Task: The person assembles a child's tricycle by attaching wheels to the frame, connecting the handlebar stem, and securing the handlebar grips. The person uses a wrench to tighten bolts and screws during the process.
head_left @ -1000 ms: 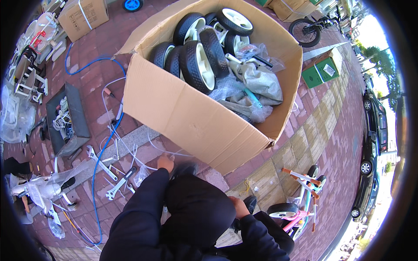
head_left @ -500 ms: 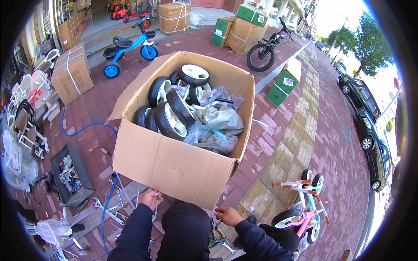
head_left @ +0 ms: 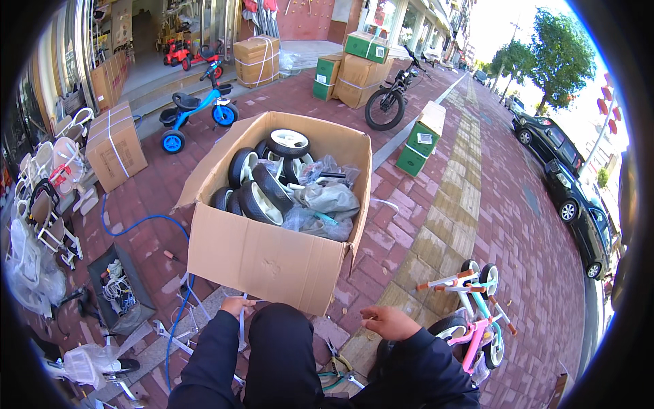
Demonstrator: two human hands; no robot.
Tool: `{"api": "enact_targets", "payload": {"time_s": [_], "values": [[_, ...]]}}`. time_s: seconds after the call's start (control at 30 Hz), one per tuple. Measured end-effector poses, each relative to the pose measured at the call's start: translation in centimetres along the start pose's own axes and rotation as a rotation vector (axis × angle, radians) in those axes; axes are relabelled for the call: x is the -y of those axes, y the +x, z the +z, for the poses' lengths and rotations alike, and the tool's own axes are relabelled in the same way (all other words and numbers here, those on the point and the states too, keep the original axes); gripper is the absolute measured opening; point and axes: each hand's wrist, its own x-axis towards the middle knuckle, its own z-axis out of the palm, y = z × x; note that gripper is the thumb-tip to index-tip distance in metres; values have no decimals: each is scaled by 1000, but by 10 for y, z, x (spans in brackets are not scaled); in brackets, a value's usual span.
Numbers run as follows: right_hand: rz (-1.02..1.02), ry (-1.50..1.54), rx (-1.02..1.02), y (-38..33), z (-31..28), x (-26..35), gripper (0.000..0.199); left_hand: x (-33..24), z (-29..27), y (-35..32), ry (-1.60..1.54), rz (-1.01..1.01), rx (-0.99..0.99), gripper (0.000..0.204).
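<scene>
A large cardboard box (head_left: 262, 262) stands open before my knees. Black-and-white wheels (head_left: 262, 195) fill its left half. Plastic-wrapped parts (head_left: 327, 198) lie to their right. My left hand (head_left: 236, 306) is closed by the box's lower front edge, its fingers pinched on a white strap (head_left: 242, 330) that hangs below them. Right of the box's bottom corner, my right hand (head_left: 392, 322) hovers with fingers loosely stretched to the left, and no object shows in it. Pliers (head_left: 334, 358) lie on the ground between my knees.
A grey tool bin (head_left: 122, 290) and wrenches (head_left: 170, 337) lie left, beside a blue hose (head_left: 146, 218). Pink and teal balance bikes (head_left: 470, 320) are at right. Farther off stand a blue tricycle (head_left: 194, 112), taped cartons (head_left: 116, 146) and a black bike (head_left: 388, 102).
My view has shifted, so the box sits lower and farther left. My right hand has moved up and right, and its fingers have straightened. The left hand stays by the box's front edge.
</scene>
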Motion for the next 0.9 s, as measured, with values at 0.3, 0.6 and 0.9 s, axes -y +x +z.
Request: {"api": "enact_targets", "payload": {"time_s": [0.3,0.6,0.9], "values": [[-14,-14,-24,-7,-23,4,41,-173,-4,-142,464,527,57,41],[-156,-200,340,42,-9,-6,51,-229,93,-47,795,498,-600,110],[61,406,-227,187,-48,-62,93,-237,-64,99,-67,196,-634,92]]}}
